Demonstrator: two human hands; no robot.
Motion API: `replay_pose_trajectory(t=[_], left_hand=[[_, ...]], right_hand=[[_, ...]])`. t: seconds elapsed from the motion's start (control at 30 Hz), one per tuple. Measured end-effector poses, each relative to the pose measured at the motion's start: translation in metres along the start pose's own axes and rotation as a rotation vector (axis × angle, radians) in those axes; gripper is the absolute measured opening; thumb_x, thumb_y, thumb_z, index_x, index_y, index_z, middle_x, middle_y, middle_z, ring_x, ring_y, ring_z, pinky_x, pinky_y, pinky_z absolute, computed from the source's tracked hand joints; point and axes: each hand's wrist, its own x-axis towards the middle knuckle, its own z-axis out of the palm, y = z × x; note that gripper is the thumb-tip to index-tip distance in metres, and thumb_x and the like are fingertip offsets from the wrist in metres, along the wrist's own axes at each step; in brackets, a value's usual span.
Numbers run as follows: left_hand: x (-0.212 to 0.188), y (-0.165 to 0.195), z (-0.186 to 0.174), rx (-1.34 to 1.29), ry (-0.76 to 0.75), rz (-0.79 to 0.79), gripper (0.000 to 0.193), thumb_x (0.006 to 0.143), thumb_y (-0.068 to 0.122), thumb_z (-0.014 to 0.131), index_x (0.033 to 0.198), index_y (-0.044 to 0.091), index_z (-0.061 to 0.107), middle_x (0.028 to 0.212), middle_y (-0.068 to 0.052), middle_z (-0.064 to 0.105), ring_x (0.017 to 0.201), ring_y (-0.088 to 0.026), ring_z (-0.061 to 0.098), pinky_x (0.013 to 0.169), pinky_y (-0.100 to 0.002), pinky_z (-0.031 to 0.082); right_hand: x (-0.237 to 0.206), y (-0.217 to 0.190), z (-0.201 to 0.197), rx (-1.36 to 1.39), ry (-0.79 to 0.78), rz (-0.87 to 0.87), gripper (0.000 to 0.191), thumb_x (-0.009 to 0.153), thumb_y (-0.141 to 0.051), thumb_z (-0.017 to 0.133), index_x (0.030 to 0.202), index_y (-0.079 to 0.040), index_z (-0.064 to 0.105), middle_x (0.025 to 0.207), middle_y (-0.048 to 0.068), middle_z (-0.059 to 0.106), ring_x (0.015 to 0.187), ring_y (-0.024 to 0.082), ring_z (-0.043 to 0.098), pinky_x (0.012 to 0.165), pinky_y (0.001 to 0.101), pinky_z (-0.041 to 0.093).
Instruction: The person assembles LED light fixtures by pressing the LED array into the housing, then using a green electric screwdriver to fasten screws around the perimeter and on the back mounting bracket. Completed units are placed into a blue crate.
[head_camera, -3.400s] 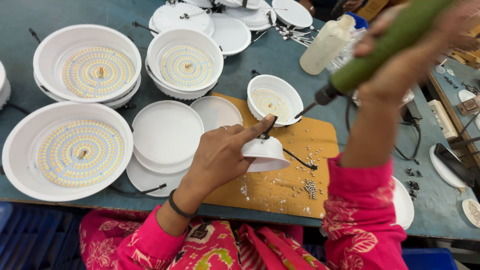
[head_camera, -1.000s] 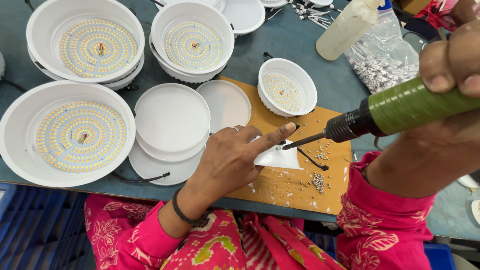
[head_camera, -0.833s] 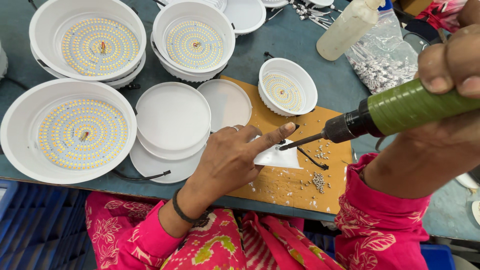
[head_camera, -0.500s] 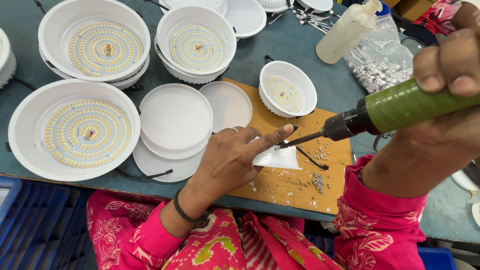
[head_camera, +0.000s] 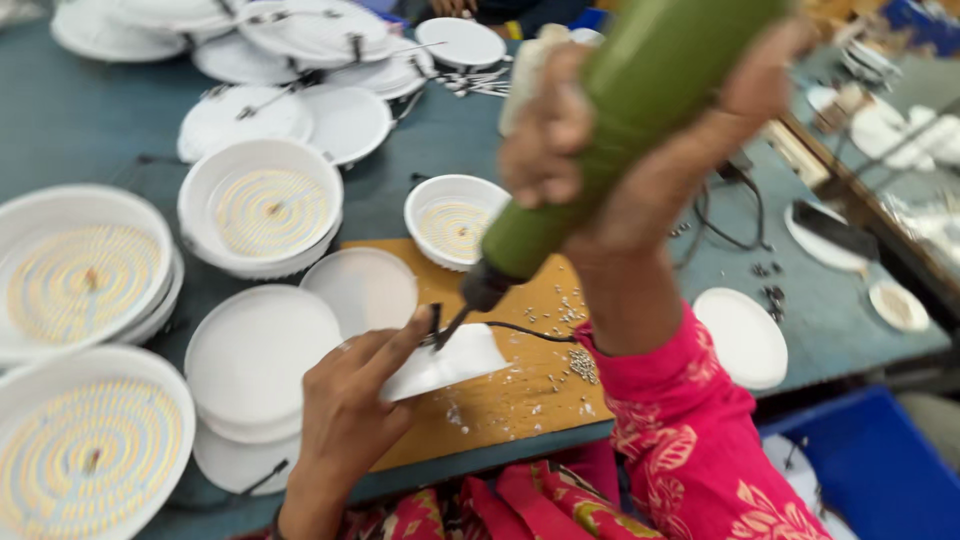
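Head view showed a teal worktable (head_camera: 90, 120) bearing a smooth wooden board (head_camera: 520, 400) and round white lamp housings (head_camera: 260, 205). Right hand (head_camera: 640, 150) gripped the green cylindrical electric screwdriver (head_camera: 620, 130); left hand (head_camera: 350, 410) pinned a small white cover (head_camera: 450, 360).

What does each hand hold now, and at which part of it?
The right hand wraps the barrel of the green cylindrical power screwdriver. The left hand pins the small white round lamp housing at its near edge.

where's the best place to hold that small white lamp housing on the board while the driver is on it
Grip the small white lamp housing by its near-left rim, coming from the left, as the left hand does. It lies face down on the wooden board, and the green screwdriver in the right hand comes down on its upper left, so fingers should stay low on the rim, clear of the bit.
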Motion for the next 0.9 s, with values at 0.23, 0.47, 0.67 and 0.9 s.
replay_pose_trajectory(t=[0.23, 0.47, 0.67, 0.9], left_hand=[[-0.01, 0.001, 0.005, 0.015, 0.054, -0.005, 0.083, 0.062, 0.006, 0.082, 0.14, 0.022, 0.062, 0.103, -0.006, 0.074, 0.084, -0.027, 0.07, 0.073, -0.04, 0.055], [-0.007, 0.001, 0.005, 0.027, 0.018, 0.016, 0.092, 0.056, 0.0, 0.073, 0.144, 0.022, 0.06, 0.101, -0.007, 0.073, 0.085, -0.029, 0.07, 0.075, -0.041, 0.056], [-0.001, 0.009, 0.008, 0.064, 0.031, 0.049, 0.086, 0.067, 0.006, 0.08, 0.148, 0.024, 0.057, 0.098, -0.005, 0.071, 0.081, -0.026, 0.068, 0.072, -0.041, 0.053], [0.005, 0.014, 0.006, 0.089, -0.058, 0.038, 0.088, 0.064, 0.008, 0.079, 0.147, 0.026, 0.057, 0.093, -0.004, 0.07, 0.076, -0.025, 0.066, 0.07, -0.04, 0.052]], right_hand=[[-0.003, 0.004, 0.033, -0.13, 0.027, -0.041, 0.096, 0.09, -0.088, 0.028, 0.08, 0.005, 0.049, 0.069, 0.014, 0.052, 0.048, 0.023, 0.048, 0.048, 0.0357, 0.043], [-0.014, 0.003, 0.016, -0.237, 0.018, -0.317, 0.087, 0.093, -0.083, 0.034, 0.091, 0.003, 0.047, 0.081, 0.014, 0.051, 0.061, 0.023, 0.049, 0.056, 0.0362, 0.044], [-0.014, 0.007, -0.018, -0.365, 0.04, -0.349, 0.08, 0.096, -0.078, 0.039, 0.103, 0.001, 0.046, 0.092, 0.014, 0.051, 0.073, 0.022, 0.049, 0.066, 0.0365, 0.044], [-0.017, 0.008, -0.026, -0.434, 0.055, -0.354, 0.074, 0.1, -0.073, 0.045, 0.116, -0.001, 0.044, 0.105, 0.013, 0.05, 0.088, 0.022, 0.05, 0.076, 0.037, 0.046]])
